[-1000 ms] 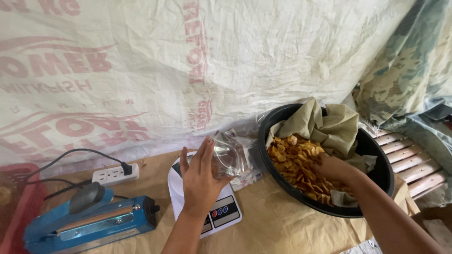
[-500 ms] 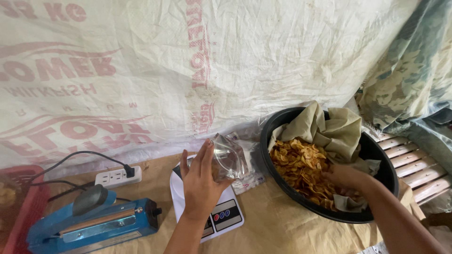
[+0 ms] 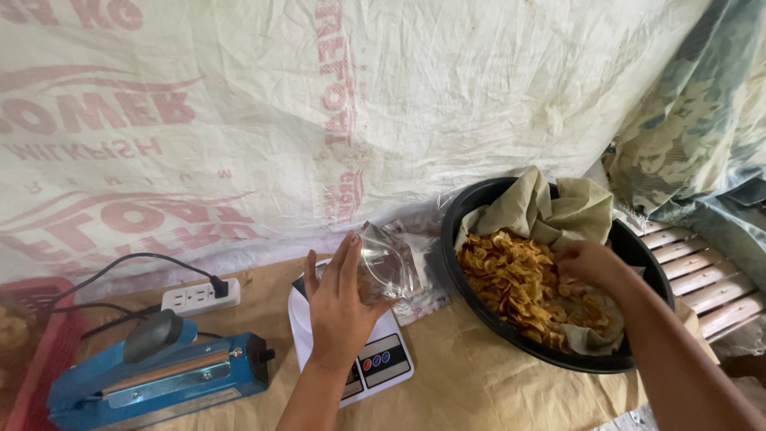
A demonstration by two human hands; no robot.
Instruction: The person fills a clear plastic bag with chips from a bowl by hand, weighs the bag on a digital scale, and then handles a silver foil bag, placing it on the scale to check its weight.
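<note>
My left hand (image 3: pixel 339 307) holds a clear plastic bag (image 3: pixel 387 263) upright over a small white kitchen scale (image 3: pixel 375 359). My right hand (image 3: pixel 586 267) reaches into a large black basin (image 3: pixel 479 199) lined with beige cloth and heaped with golden fried chips (image 3: pixel 515 279). Its fingers are curled down among the chips; whether they grip any is hidden.
A blue heat sealer (image 3: pixel 155 375) lies at the front left, with a white power strip (image 3: pixel 199 297) and black cables behind it. A red crate (image 3: pixel 36 351) is at the far left. A printed woven sack hangs as a backdrop. Wooden slats (image 3: pixel 694 279) lie at the right.
My right hand has moved from the basin's near side further up across the chips. The left hand keeps the bag over the scale.
</note>
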